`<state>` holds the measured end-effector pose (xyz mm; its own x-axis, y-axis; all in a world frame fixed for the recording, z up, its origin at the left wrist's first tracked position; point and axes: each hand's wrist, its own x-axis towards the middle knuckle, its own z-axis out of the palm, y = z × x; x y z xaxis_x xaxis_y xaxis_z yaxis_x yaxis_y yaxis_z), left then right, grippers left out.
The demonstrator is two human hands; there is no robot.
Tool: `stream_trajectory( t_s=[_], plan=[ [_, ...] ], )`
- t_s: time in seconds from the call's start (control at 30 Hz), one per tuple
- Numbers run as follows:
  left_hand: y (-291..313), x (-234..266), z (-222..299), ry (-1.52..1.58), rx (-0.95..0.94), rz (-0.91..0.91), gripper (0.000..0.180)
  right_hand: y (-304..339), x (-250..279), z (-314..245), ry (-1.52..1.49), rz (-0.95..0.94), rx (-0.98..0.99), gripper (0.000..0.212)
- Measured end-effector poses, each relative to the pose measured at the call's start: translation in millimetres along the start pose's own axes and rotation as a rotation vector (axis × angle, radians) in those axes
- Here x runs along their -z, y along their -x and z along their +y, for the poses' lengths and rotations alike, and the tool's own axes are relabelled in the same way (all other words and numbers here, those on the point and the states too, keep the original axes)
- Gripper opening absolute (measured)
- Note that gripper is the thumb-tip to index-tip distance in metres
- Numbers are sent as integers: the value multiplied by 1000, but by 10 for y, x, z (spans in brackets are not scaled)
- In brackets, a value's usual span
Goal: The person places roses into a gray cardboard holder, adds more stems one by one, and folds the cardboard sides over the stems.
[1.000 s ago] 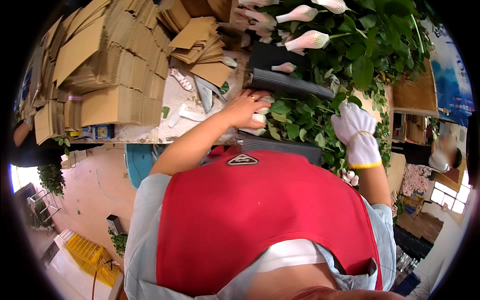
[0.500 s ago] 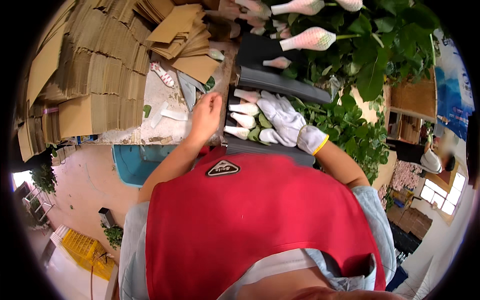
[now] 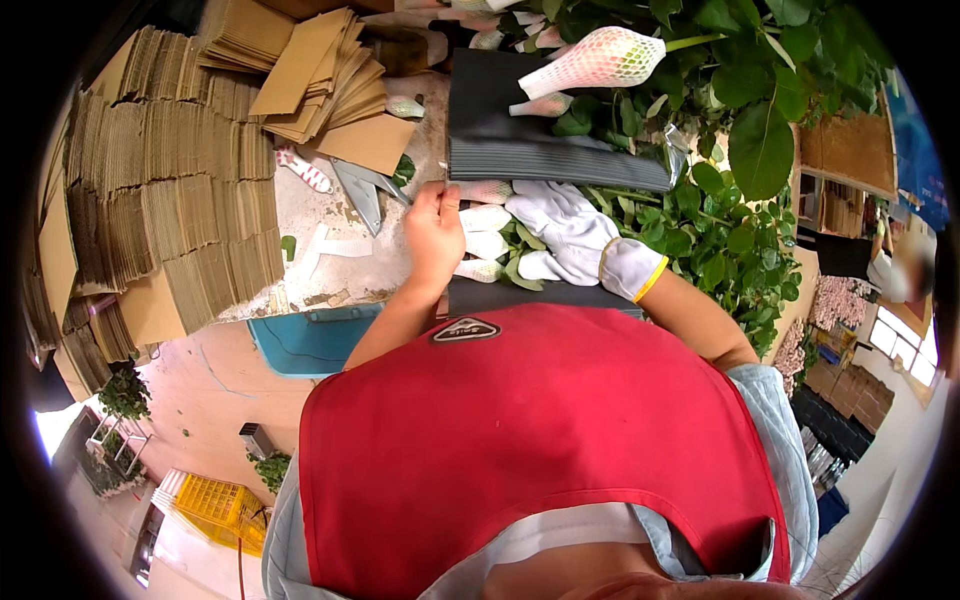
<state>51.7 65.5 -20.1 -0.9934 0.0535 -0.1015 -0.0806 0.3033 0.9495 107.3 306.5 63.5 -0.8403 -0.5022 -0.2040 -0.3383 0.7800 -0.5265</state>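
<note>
A row of pale pink and white flower buds in net sleeves (image 3: 485, 245) lies with the tips toward my left, leafy stems running right. My bare left hand (image 3: 435, 235) is closed at the tip of the farthest netted bud (image 3: 487, 191), thumb and fingers pinched on the sleeve's end. Across the row just behind the buds lies my right hand (image 3: 570, 238), in a white knit glove with a yellow cuff edge. Its fingers and thumb reach around the bunch, partly hiding the stems. Dark grey corrugated sheet (image 3: 545, 162) shows beyond the row.
Scissors (image 3: 362, 195), a patterned pink-and-white handle (image 3: 303, 170) and white strips (image 3: 335, 245) lie on the worn table. Stacked cardboard (image 3: 170, 170) stands at left. More netted flowers (image 3: 600, 60) lie farther away. A blue tub (image 3: 310, 340) sits below the table edge.
My left hand has moved right, from beside the row onto the farthest bud's sleeve tip. The right hand keeps its place on the bunch. The whole view has shifted a little.
</note>
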Motion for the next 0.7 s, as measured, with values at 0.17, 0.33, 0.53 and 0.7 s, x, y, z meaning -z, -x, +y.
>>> stream_trajectory(
  t_s=[0.17, 0.33, 0.53, 0.7],
  plan=[
    [-303, 399, 93, 151, 143, 65, 22, -55, 70, -49, -69, 9, -7, 84],
    [-479, 1869, 519, -631, -1, -210, 50, -31, 48, -52, -7, -64, -73, 83],
    [55, 1280, 211, -67, -29, -670, 40, -26, 39, -80, 59, 25, -30, 88],
    [-69, 1098, 484, -92, 65, -838, 16, -26, 109, -135, 103, -38, -75, 89]
  ],
)
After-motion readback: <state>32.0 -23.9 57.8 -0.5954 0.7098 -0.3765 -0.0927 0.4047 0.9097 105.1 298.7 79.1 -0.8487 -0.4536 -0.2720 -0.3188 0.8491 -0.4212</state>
